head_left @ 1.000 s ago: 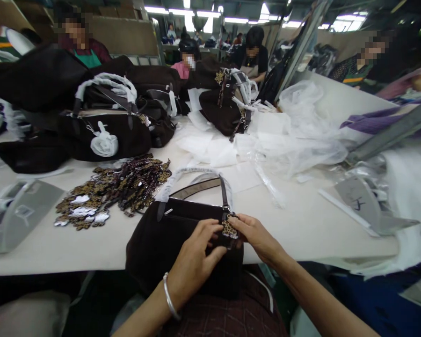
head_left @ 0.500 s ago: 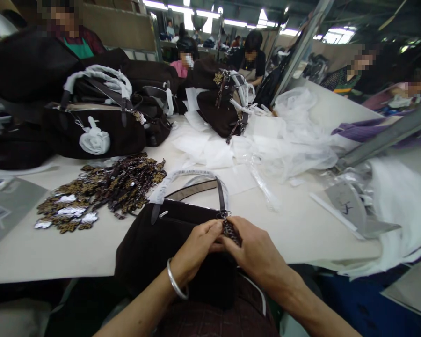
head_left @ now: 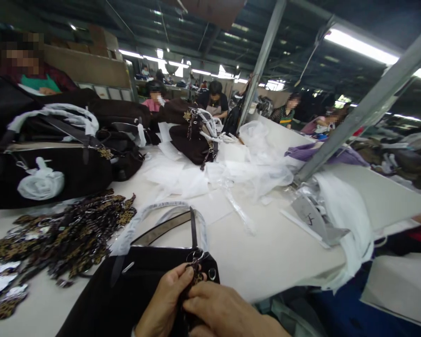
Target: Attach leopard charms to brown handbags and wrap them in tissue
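A dark handbag [head_left: 143, 274] with wrapped handles lies at the table's front edge. From a metal ring at the base of its handle hangs a patterned charm [head_left: 197, 277]. My left hand [head_left: 166, 299] pinches the charm between thumb and fingers, over the bag's front. Close against it on the right, my right hand [head_left: 221, 309] has its fingers closed on the lower part of the same charm. To the left of the bag sits a pile of similar brown and gold charms [head_left: 80, 229], some with shiny silver backs.
More dark bags [head_left: 66, 173] stand at the back left, and another bag [head_left: 189, 140] lies mid-table. Translucent wrapping [head_left: 266, 173] spreads behind. A metal post [head_left: 358, 112] rises at the right, near a grey card [head_left: 308, 215]. Several people work beyond.
The camera view has tilted up and turned right, so the table things appear lower and further left. My right hand has moved from the charm's right side to its lower part.
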Demonstrator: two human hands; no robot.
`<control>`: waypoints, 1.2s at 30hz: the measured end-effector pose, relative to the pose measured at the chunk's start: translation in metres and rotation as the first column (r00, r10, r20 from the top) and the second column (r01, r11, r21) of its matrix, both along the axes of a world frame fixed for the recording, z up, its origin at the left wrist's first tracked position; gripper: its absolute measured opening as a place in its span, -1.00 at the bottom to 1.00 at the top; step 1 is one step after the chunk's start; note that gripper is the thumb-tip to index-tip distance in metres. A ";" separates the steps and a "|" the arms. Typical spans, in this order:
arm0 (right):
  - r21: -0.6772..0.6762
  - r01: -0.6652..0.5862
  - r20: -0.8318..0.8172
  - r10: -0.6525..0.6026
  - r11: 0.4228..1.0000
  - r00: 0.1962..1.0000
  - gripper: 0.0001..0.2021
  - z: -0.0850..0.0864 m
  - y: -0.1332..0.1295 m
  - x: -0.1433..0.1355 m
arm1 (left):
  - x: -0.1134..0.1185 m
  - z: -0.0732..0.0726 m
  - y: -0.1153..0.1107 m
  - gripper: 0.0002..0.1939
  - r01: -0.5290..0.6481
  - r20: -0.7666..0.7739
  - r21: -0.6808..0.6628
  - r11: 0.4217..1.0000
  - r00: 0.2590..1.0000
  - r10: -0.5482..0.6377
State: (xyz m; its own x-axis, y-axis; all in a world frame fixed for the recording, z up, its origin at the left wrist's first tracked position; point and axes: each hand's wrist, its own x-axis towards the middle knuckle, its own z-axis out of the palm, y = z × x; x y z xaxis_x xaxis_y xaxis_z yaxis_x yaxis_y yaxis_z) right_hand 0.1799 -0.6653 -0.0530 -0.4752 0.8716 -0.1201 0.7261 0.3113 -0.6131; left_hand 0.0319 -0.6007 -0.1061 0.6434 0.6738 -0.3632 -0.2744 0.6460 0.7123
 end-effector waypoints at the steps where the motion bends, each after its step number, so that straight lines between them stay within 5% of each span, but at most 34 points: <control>1: 0.000 -0.008 -0.017 0.008 1.000 1.000 -0.77 0.002 0.006 0.010 | -0.001 -0.004 0.001 -0.61 0.010 -0.014 0.006 1.000 1.000 -0.010; 6: 0.172 0.292 0.271 -0.330 0.941 0.904 -0.74 0.003 0.076 0.079 | -0.003 -0.025 0.004 -0.53 0.019 -0.109 -0.085 0.996 0.994 -0.028; 10: 0.178 0.209 0.517 -0.272 0.962 0.811 -0.68 -0.035 0.140 0.106 | -0.003 -0.029 0.005 -0.52 -0.021 -0.137 -0.138 0.990 0.991 0.002; 15: 0.141 0.249 0.442 -0.286 0.958 0.850 -0.75 -0.079 0.170 0.095 | -0.001 -0.023 0.003 -0.53 -0.028 -0.162 -0.152 0.988 0.987 0.003; 19: 0.184 0.447 0.297 -0.483 0.875 0.824 -0.85 -0.078 0.177 0.100 | -0.006 -0.011 0.000 -0.60 0.018 -0.165 -0.127 0.992 0.985 -0.039; 23: 0.215 0.740 0.063 -0.765 0.638 0.641 -0.77 -0.043 0.190 0.123 | -0.014 0.005 -0.002 -0.69 0.003 -0.173 -0.077 0.997 0.985 -0.016; 27: 0.129 0.869 -0.222 -0.841 0.477 0.494 -0.71 0.029 0.183 0.147 | -0.022 0.014 -0.001 -0.74 -0.001 -0.136 -0.045 0.999 0.991 -0.005; 28: 0.090 0.877 -0.333 -0.816 0.472 0.473 -0.74 0.051 0.175 0.150 | -0.023 0.015 -0.001 -0.74 0.000 -0.137 -0.031 1.000 0.991 -0.005; 30: -0.140 0.834 -0.722 -0.631 0.533 0.283 -0.84 0.093 0.149 0.151 | -0.026 0.016 0.001 -0.73 0.004 -0.154 0.007 1.000 0.988 -0.002; 32: -0.184 0.770 -0.782 -0.565 0.610 0.261 -0.83 0.125 0.112 0.144 | -0.030 0.015 0.006 -0.70 0.007 -0.182 0.049 0.999 0.983 0.002; 34: -0.329 0.684 -0.759 -0.613 0.650 0.218 -0.74 0.140 0.069 0.128 | -0.034 0.016 0.015 -0.69 0.020 -0.225 0.079 0.997 0.974 -0.002; 36: -0.530 0.560 -0.655 -0.727 0.637 0.208 -0.65 0.133 0.025 0.105 | -0.038 0.021 0.030 -0.70 0.056 -0.272 0.109 0.992 0.962 -0.025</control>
